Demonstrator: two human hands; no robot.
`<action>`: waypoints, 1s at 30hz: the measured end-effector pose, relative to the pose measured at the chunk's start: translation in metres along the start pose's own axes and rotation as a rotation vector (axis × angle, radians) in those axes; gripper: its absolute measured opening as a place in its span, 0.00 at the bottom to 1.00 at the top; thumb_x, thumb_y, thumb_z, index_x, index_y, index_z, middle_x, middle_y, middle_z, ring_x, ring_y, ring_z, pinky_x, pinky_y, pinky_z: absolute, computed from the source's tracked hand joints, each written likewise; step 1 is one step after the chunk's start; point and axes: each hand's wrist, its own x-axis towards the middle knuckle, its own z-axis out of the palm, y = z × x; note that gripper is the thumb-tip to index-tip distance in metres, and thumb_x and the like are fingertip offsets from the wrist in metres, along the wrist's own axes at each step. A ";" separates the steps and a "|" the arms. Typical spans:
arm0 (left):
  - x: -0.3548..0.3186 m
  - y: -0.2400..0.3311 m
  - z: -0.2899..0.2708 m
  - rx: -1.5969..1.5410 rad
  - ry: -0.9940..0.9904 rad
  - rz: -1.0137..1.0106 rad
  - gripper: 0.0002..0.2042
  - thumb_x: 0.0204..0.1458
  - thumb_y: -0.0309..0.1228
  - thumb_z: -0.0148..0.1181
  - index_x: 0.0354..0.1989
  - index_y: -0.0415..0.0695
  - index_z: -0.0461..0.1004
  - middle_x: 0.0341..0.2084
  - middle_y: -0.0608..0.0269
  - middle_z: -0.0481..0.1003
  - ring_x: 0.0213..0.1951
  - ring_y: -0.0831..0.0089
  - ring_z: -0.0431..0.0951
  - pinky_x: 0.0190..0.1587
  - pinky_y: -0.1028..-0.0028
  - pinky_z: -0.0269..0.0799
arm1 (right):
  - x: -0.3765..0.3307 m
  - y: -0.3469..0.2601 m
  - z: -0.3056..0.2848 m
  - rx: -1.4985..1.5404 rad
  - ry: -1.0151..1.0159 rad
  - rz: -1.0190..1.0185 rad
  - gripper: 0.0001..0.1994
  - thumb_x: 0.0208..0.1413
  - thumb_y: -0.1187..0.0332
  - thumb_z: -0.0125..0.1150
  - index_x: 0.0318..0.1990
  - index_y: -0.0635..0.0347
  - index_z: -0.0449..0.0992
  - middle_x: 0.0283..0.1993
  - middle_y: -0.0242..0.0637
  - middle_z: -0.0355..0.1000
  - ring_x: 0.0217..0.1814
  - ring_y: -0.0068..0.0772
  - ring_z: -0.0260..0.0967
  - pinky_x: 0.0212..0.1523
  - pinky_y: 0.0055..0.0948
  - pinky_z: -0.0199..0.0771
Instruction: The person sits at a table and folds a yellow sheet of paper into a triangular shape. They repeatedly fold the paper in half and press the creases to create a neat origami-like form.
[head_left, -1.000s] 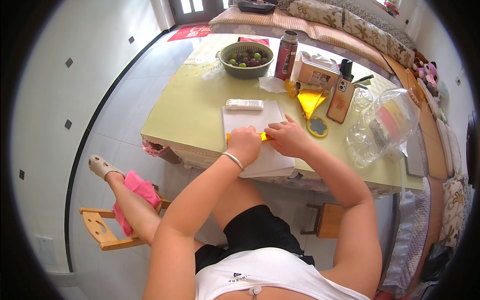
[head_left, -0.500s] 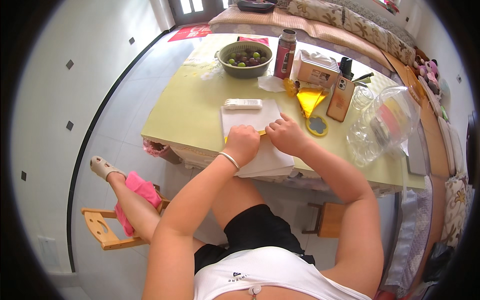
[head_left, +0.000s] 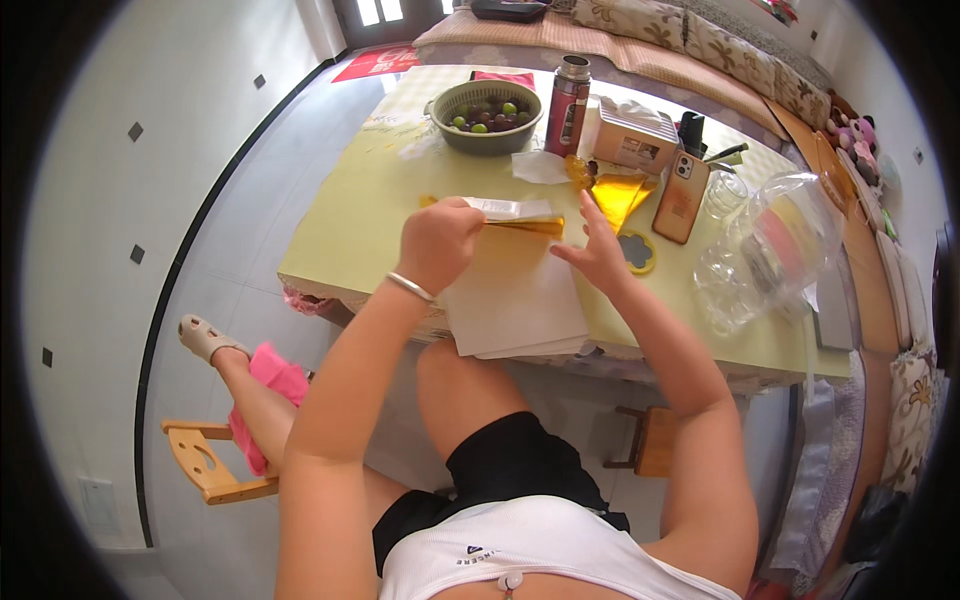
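My left hand (head_left: 437,243) is closed on a strip of folded gold foil paper (head_left: 528,226), lifted above the table. A bit of yellow shows beyond my knuckles. Beside the strip's right end, my right hand (head_left: 600,252) is open with its fingers apart and seems not to touch it. White paper sheets (head_left: 515,310) lie beneath, over the table's front edge. Behind the strip, partly covered, is a white oblong thing (head_left: 512,208). Nearby are a crumpled gold foil piece (head_left: 620,198) and a yellow-rimmed round thing with a grey flower shape (head_left: 637,252).
At the back of the table (head_left: 350,220) stand a grey basin (head_left: 484,138) of grapes, a dark red flask (head_left: 568,105) and a tissue box (head_left: 635,138). Rightward are a phone (head_left: 681,198), a glass jar (head_left: 725,195) and a clear plastic bag (head_left: 765,250).
My left hand has moved left and away from me, raising the folded gold foil strip off the sheets. My right hand has let go of it, opened and shifted slightly right.
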 end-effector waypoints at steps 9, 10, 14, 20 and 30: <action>-0.028 -0.031 -0.025 -1.102 -0.346 -0.361 0.18 0.39 0.13 0.42 0.30 0.33 0.81 0.37 0.51 0.81 0.46 0.67 0.79 0.54 0.72 0.74 | -0.033 -0.048 -0.010 -0.141 -0.248 -0.447 0.39 0.45 0.66 0.75 0.69 0.38 0.69 0.77 0.37 0.56 0.80 0.45 0.48 0.78 0.49 0.49; -0.031 -0.037 -0.021 -1.097 -0.356 -0.346 0.17 0.39 0.13 0.42 0.29 0.34 0.81 0.37 0.52 0.81 0.46 0.67 0.79 0.53 0.72 0.74 | -0.035 -0.047 -0.009 -0.194 -0.278 -0.561 0.37 0.46 0.67 0.74 0.67 0.38 0.71 0.76 0.37 0.57 0.80 0.45 0.49 0.78 0.49 0.49; -0.036 -0.052 0.005 -0.990 -0.407 -0.316 0.12 0.39 0.14 0.47 0.26 0.34 0.80 0.34 0.53 0.81 0.43 0.67 0.79 0.49 0.70 0.75 | -0.046 -0.054 -0.006 -0.292 -0.454 -0.709 0.25 0.55 0.65 0.66 0.62 0.45 0.75 0.71 0.37 0.66 0.76 0.43 0.57 0.75 0.48 0.55; -0.023 -0.032 0.049 -0.324 -0.350 0.062 0.08 0.42 0.15 0.54 0.24 0.40 0.78 0.24 0.57 0.79 0.40 0.60 0.80 0.46 0.66 0.76 | -0.062 -0.071 -0.012 -0.452 -0.571 -0.641 0.28 0.53 0.59 0.68 0.62 0.52 0.73 0.69 0.39 0.67 0.69 0.42 0.64 0.64 0.42 0.66; -0.084 0.051 0.040 0.010 -0.327 0.166 0.22 0.44 0.37 0.69 0.48 0.40 0.78 0.55 0.44 0.73 0.64 0.46 0.68 0.67 0.42 0.57 | -0.089 -0.083 -0.009 -0.608 -0.444 -0.525 0.32 0.44 0.57 0.74 0.58 0.58 0.73 0.56 0.37 0.71 0.54 0.40 0.69 0.51 0.38 0.72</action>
